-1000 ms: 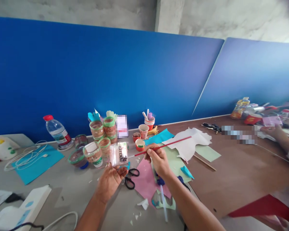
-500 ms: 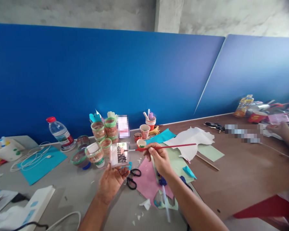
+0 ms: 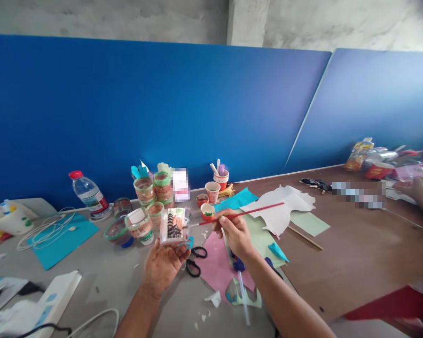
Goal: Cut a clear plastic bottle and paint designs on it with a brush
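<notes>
My left hand (image 3: 164, 268) is closed at the lower edge of a small clear plastic case (image 3: 174, 226), which bears a picture of a dark tiered pagoda with some orange-brown and green. It is held up, facing me. In my right hand (image 3: 234, 233) a thin red paintbrush (image 3: 259, 209) is pinched, its tip by the right edge of the case; whether it touches cannot be made out. Just beyond the brush sits a small cut-down cup (image 3: 207, 213) with green inside. Black-handled scissors (image 3: 193, 268) lie beside my left hand, partly on pink paper (image 3: 211, 263).
Banded cups (image 3: 144, 190) stand behind the case, with a red-capped bottle (image 3: 90, 193) to their left. Cut paper (image 3: 282, 204) and a wooden stick (image 3: 305, 238) lie right. A power strip (image 3: 58, 300) is front left. Another person's hand (image 3: 414, 190) is far right.
The brush tip has drawn back from the picture's middle to the right edge of the case and dropped slightly. My left hand keeps the case in nearly the same place.
</notes>
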`<state>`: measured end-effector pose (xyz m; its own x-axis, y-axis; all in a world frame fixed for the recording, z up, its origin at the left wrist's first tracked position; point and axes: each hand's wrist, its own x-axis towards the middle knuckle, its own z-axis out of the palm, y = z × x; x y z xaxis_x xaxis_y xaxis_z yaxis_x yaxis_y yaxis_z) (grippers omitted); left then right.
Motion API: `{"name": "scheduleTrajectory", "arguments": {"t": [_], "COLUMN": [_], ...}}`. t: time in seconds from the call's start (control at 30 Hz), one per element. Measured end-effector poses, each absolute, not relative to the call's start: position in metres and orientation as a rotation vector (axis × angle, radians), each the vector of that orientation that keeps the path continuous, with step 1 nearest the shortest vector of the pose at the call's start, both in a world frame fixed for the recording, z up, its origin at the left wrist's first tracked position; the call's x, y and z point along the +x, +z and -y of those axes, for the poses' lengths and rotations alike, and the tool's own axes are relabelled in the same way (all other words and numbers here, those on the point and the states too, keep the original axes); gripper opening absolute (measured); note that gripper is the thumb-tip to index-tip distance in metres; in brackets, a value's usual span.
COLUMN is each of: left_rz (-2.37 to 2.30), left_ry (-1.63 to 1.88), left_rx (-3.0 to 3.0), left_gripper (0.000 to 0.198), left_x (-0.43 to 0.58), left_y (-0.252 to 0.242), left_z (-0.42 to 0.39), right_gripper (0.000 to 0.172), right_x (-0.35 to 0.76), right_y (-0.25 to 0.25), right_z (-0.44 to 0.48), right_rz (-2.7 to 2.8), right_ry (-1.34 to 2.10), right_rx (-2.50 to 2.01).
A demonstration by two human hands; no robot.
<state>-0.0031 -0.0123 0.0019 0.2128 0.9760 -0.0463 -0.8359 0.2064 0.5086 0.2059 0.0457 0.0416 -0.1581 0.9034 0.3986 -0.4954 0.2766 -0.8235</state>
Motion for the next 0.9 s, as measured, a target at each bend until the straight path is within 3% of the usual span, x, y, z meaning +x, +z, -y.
{"name": "scheduleTrajectory", "arguments": {"t": [0.9], "left_rz": [-0.336], "left_ry": [1.246], "left_rx": [0.4], "left_gripper": [0.037], "left_x": [0.001], "left_y": [0.0059], "left_z": [0.0146], "right_gripper": [0.025], "right_x": [0.2071], "right_y": [0.0425], "right_z": [-0.0505], "right_rz": [1.089], "right_ry": [1.439], "right_rx": [-0.427]}}
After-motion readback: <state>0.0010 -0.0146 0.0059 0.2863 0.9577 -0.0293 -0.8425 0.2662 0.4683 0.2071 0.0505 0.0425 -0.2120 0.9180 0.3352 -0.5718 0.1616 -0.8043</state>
